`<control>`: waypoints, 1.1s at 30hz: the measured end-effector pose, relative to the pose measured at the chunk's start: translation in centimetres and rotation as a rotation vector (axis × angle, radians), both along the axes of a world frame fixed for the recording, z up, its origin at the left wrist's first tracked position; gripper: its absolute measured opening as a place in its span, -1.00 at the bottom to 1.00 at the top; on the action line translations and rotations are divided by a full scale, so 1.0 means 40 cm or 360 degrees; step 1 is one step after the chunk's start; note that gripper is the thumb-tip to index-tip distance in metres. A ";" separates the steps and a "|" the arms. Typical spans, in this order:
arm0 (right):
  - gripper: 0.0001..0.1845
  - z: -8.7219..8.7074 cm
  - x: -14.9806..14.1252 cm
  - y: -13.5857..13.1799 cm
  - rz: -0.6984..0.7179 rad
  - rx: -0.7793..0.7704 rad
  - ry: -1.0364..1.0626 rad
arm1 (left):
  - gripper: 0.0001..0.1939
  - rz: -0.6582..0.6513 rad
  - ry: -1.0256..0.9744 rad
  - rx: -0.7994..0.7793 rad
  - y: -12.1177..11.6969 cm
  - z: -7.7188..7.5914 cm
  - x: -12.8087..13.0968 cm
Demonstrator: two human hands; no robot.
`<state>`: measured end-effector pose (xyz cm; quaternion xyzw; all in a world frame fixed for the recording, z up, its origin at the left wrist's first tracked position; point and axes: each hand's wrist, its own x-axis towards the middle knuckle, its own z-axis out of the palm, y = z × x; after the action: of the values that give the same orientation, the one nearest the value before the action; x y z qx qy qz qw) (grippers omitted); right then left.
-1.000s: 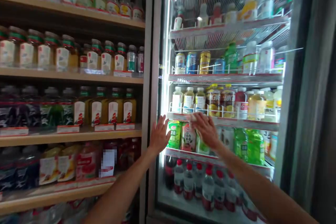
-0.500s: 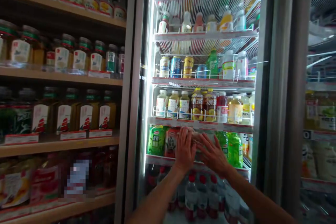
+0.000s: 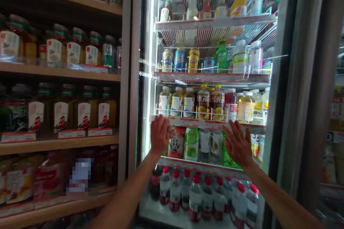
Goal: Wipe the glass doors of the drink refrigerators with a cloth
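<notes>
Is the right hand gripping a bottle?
No, the right hand is open with its fingers spread and holds nothing, up by the cooler shelf edge.

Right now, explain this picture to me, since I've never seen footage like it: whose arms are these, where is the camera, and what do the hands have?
This view comes from a camera worn on a person's head, looking forward and down, so both arms are that person's own. They stand at a lit drinks cooler. Its shelves hold rows of bottled drinks, with red-capped bottles lower down. The left hand is curled just below a shelf edge, with something pale at its fingers, too blurred to name. The right hand is open, fingers spread, holding nothing, beside green bottles. Wooden shelves of bottled drinks stand to the left.
</notes>
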<state>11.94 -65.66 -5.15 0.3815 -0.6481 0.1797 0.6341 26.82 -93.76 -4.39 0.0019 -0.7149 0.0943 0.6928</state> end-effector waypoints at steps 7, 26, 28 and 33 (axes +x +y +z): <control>-0.35 -0.011 -0.001 -0.014 -0.0011 -0.0061 -0.0041 | -0.43 -0.0134 -0.0210 -0.0234 0.139 -0.047 -0.059; -0.35 -0.020 0.006 -0.020 -0.0053 -0.0050 -0.0039 | -0.53 -0.0175 -0.0488 -0.0778 0.118 -0.020 -0.056; -0.35 -0.020 0.006 -0.019 -0.0063 -0.0023 -0.0033 | -0.51 -0.0113 -0.0418 -0.0544 0.045 0.022 -0.021; -0.33 -0.023 0.010 -0.023 -0.0062 -0.0042 -0.0066 | -0.46 0.0138 0.0278 0.0385 -0.080 0.123 0.036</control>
<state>12.36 -66.58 -6.08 0.3567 -0.6659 0.1838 0.6289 28.24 -96.98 0.54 0.1243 -0.6572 0.0369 0.7425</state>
